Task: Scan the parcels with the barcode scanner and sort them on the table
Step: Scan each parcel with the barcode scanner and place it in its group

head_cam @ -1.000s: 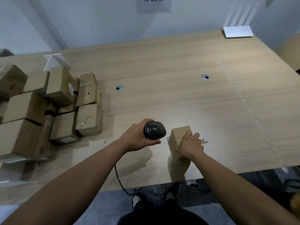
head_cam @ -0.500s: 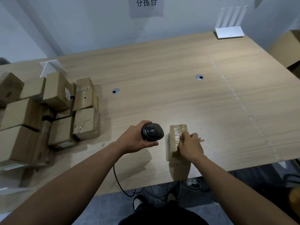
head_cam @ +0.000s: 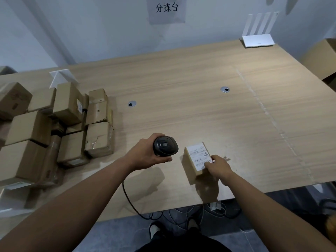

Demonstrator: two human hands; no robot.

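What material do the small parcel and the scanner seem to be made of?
Parcel: probably cardboard, matte brown, with a white printed paper label on top. Scanner: likely hard plastic, dark with a slight sheen on its rounded head.

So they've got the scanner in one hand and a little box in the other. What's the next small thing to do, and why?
Probably tip the scanner toward the white label and scan it. The right hand steadies the box on the table with the label facing up, and the left hand holds the scanner just beside it, so the barcode looks exposed and close.
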